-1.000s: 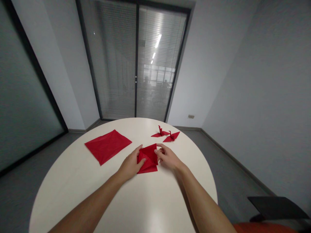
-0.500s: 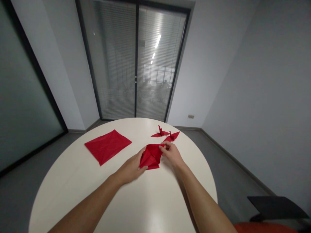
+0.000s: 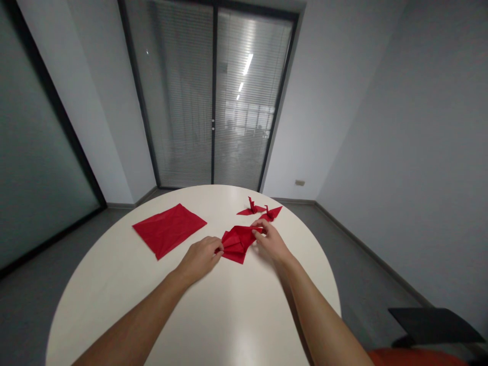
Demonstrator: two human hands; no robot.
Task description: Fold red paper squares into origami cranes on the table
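At table (image 3: 229,315), left hand (image 3: 201,258) and right hand (image 3: 272,241) pinch folded red paper (image 3: 235,242); left end hidden in grip.

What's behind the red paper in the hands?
Beyond the held paper, toward the right: one folded red crane and a nearer second crane, partly covered by the right hand. Whatever the paper and fingers hide there can't be seen.

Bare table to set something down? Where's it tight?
Bare: the table between the forearms; the far gap between the flat red sheet and the paper cranes. Tight: right of centre, where the right hand and the folded red paper crowd the cranes.
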